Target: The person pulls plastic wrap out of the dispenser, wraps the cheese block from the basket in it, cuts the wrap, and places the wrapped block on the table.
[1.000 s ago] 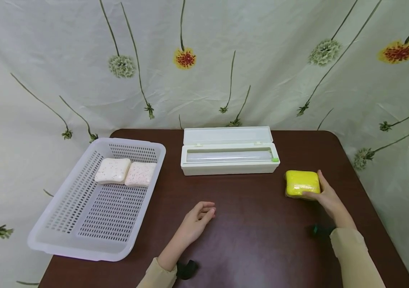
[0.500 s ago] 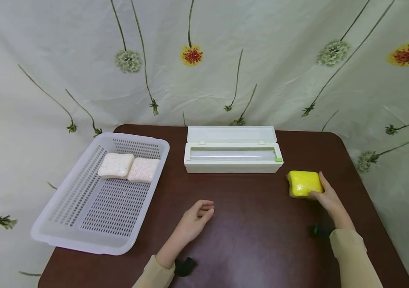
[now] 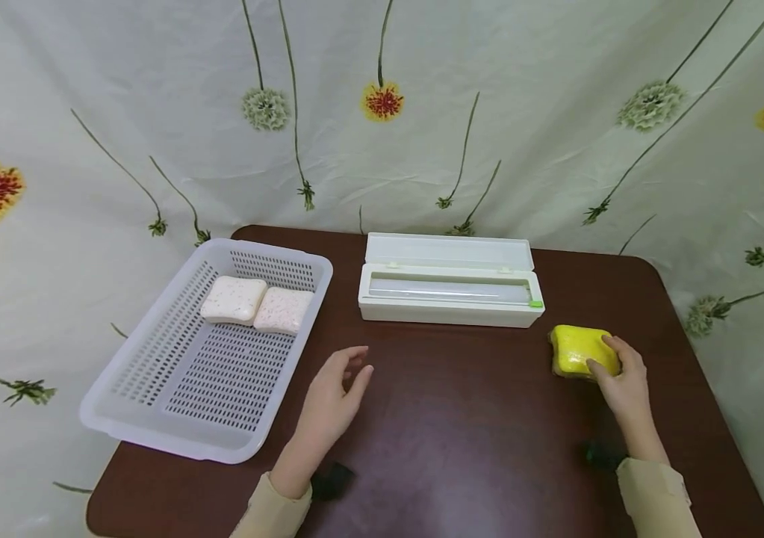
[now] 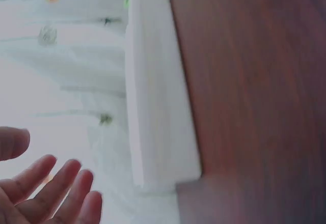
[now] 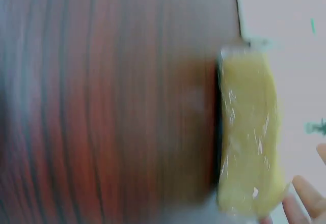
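A yellow sponge (image 3: 573,350) in clear film lies on the table's right side. My right hand (image 3: 626,381) is at its near right corner, fingertips and thumb over that end. In the right wrist view, fingers (image 5: 305,196) show beside the sponge's lower end, loosely bent and not wrapped round it. My left hand (image 3: 329,396) hovers between the basket and the table's middle, fingers relaxed and apart from the thumb, holding nothing. At the back stands a white cling film dispenser (image 3: 449,312), its lid up and the clear roll visible; the left wrist view shows its front.
A white perforated plastic basket (image 3: 107,394) stands at the left. Inside, a white speckled sponge (image 3: 234,299) and a pinkish speckled sponge (image 3: 283,309) lie side by side at its far end. A flower-print cloth (image 3: 328,45) hangs behind the dark brown table (image 3: 462,418).
My left hand has moved left toward the basket and its fingers have spread. My right hand has turned at the sponge's corner, while the sponge stays put. The head view has shifted slightly.
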Motion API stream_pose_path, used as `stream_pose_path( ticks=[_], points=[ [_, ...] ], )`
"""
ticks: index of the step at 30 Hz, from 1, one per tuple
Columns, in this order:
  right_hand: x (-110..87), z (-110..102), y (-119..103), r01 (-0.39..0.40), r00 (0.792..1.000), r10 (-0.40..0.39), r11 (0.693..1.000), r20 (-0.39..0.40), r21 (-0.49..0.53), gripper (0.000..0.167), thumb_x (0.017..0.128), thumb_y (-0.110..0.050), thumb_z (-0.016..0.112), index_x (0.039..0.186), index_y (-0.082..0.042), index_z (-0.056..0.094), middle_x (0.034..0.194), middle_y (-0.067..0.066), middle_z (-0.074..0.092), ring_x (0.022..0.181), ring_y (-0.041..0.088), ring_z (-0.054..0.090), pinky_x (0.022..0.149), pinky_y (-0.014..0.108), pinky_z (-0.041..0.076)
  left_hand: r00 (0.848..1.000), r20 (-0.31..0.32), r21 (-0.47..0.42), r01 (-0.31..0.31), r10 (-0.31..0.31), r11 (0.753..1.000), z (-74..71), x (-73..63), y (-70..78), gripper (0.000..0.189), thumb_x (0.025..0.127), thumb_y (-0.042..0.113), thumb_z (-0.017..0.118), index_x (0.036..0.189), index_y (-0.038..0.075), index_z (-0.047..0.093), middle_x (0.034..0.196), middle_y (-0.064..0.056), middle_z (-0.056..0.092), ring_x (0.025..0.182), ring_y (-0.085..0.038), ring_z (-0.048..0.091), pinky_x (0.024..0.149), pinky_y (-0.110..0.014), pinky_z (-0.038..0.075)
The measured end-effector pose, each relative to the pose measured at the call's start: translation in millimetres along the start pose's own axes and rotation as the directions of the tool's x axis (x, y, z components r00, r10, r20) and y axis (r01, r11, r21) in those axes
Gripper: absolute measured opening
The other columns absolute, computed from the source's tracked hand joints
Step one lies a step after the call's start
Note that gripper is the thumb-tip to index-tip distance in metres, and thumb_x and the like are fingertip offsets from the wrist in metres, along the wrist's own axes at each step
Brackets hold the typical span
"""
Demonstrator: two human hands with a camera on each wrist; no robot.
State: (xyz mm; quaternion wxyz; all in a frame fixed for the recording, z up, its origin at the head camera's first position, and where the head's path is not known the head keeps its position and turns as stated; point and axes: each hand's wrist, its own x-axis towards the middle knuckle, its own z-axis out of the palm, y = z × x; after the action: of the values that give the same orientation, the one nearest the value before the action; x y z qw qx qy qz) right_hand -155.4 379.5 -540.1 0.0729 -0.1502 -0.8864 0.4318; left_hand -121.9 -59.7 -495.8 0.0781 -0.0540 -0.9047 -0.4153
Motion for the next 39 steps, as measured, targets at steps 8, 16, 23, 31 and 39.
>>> stream_pose_path(
  ticks=[8,16,23,31,39],
  points=[
    [-5.8,21.6,-31.9,0.136,0.966,-0.124,0.99,-0.227,0.038,0.035,0.095,-0.011,0.059,0.127,0.002,0.062,0.142,0.019,0.049,0.136,0.041,0.032,0.109,0.065,0.016,0.993,-0.118,-0.058,0.002,-0.009,0.998,-22.4,9.3,-5.5,0.032,0.096,0.014,0.064,0.126,0.004,0.062,0.12,-0.012,0.066,0.109,-0.027,0.064,0.089,-0.043,0.055],
    [10.7,51.8,-62.3,0.212,0.963,-0.188,0.971,-0.194,0.11,0.032,0.093,-0.008,0.061,0.124,0.0,0.065,0.137,0.017,0.055,0.13,0.036,0.043,0.107,0.055,0.031,0.992,-0.124,-0.174,-0.018,-0.003,0.985,-2.4,37.8,-8.1,0.029,0.098,0.013,0.062,0.125,0.003,0.062,0.122,-0.014,0.065,0.112,-0.028,0.064,0.091,-0.043,0.056],
    [28.2,72.1,-77.0,0.202,0.968,-0.179,0.972,-0.174,0.124,0.033,0.093,-0.005,0.06,0.125,0.002,0.063,0.137,0.02,0.054,0.131,0.037,0.045,0.113,0.054,0.033,0.982,-0.145,-0.249,0.08,-0.119,0.965,22.0,71.9,-16.9,0.031,0.1,0.013,0.055,0.13,0.004,0.058,0.128,-0.016,0.059,0.123,-0.031,0.057,0.101,-0.045,0.05],
    [48.0,84.3,-76.9,0.159,0.982,-0.142,0.978,-0.128,0.134,0.036,0.096,-0.009,0.057,0.13,0.002,0.058,0.145,0.02,0.046,0.136,0.036,0.042,0.11,0.05,0.039,0.976,-0.167,-0.224,0.101,-0.14,0.969,44.9,105.8,-28.8,0.035,0.1,0.01,0.051,0.134,0.001,0.054,0.146,-0.018,0.048,0.136,-0.034,0.045,0.11,-0.05,0.04],
    [59.8,88.9,-79.3,0.152,0.987,-0.144,0.981,-0.076,0.118,0.035,0.098,-0.013,0.054,0.131,0.0,0.059,0.149,0.019,0.04,0.139,0.037,0.038,0.105,0.051,0.042,0.988,-0.088,-0.201,0.107,-0.127,0.974,57.8,124.8,-29.7,0.038,0.1,0.011,0.053,0.137,0.002,0.051,0.156,-0.017,0.034,0.142,-0.037,0.036,0.11,-0.054,0.039]
  ],
)
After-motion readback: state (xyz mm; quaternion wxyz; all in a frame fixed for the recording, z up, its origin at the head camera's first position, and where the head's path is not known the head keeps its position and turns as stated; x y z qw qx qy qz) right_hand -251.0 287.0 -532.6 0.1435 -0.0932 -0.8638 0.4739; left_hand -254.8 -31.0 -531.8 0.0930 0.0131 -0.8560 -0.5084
